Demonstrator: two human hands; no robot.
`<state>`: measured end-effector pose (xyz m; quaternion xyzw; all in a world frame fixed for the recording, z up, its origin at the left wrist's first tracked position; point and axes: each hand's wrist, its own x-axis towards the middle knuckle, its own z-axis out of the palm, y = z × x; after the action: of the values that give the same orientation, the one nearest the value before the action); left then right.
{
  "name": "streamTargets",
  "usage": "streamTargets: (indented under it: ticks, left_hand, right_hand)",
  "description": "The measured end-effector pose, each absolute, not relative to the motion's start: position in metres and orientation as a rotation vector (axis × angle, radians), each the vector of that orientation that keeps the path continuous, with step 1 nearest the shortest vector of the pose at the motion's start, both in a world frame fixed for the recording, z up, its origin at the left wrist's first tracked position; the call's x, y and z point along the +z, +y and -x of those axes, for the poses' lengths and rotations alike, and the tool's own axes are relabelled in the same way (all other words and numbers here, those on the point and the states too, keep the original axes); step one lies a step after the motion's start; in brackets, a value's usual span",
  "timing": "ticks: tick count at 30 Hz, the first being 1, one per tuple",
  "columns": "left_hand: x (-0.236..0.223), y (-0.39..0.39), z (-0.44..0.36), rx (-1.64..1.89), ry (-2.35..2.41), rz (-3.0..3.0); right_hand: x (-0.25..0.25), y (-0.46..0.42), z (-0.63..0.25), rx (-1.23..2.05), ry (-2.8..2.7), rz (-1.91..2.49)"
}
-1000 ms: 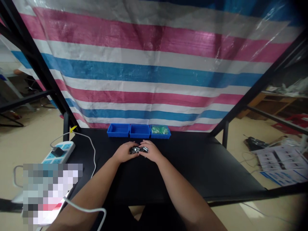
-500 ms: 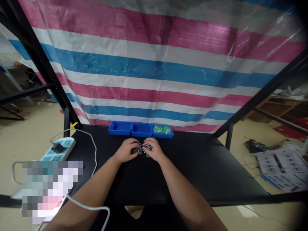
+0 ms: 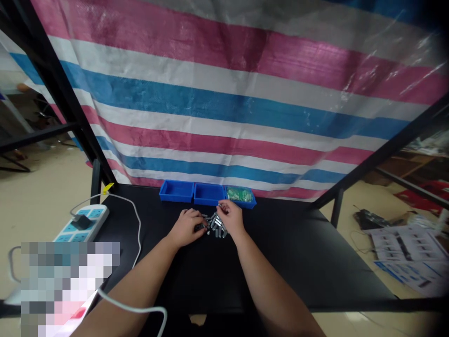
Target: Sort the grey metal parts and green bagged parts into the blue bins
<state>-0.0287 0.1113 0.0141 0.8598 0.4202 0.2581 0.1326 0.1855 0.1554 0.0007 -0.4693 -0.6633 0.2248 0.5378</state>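
Note:
A loose heap of small silver-grey metal cylinders lies on the black table, between my hands. My left hand curls over a few dark parts at the heap's left side. My right hand stands just above the heap with its fingers bunched, and anything in them is hidden. Three blue plastic bins stand in a row at the far table edge, just beyond my hands: a left bin, a middle bin, and a right bin holding green packets.
A white power strip with a black plug sits at the table's left corner, and its white cable runs along that side. Black steel frame posts stand at the far corners, with a striped tarp behind. Printed sheets lie on the floor to the right.
My hands were cupped together over the parts and have moved apart. A heap of metal cylinders now shows on the table between them. The view has tilted slightly.

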Motion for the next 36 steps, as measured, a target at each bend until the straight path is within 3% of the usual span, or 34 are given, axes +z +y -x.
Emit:
streamTargets:
  ticks: [6,17,27,36]
  left_hand:
    - [0.014,0.114,0.029,0.734,1.224,-2.507]
    - [0.015,0.116,0.029,0.811,1.267,-2.433]
    - [0.016,0.12,0.028,0.915,1.285,-2.372]
    - [0.018,0.121,0.034,0.993,1.304,-2.293]
  right_hand:
    - [-0.005,0.166,-0.181,0.664,-1.401,1.12]
    - [0.011,0.151,-0.217,0.366,-2.046,1.257]
    - [-0.006,0.161,-0.207,0.238,-1.969,1.628]
    - [-0.01,0.168,-0.214,0.369,-1.898,1.575]
